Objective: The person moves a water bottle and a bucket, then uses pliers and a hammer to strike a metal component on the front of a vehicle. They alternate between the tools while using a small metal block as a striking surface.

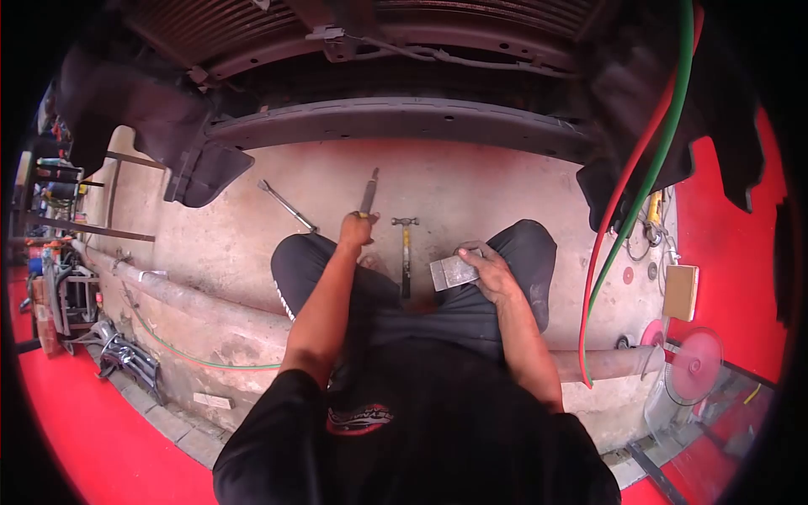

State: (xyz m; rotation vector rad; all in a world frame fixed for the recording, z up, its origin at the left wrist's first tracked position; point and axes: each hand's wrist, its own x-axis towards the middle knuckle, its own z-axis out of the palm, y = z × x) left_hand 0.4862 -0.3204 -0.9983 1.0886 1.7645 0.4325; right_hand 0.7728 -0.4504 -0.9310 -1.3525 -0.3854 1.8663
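Observation:
My left hand [359, 231] is closed around a grey rod-shaped tool [369, 195] with a narrow tip, which points away from me just above the floor. In my right hand [490, 271], held over my right leg, is a flat grey metal block [453, 273]. Between my legs lies a ball-peen hammer [406, 252] with a yellow and black handle, its head pointing away from me. A long-handled metal bar tool [288, 205] rests on the floor to the left of my left hand.
Overhead ahead spans a vehicle's lower crossmember [404, 118], with dark plastic panels [202, 172] hanging at the sides. A red and a green hose [640, 181] drop on the right. A pipe [185, 290] runs beside me at left. A fan [694, 365] stands at right.

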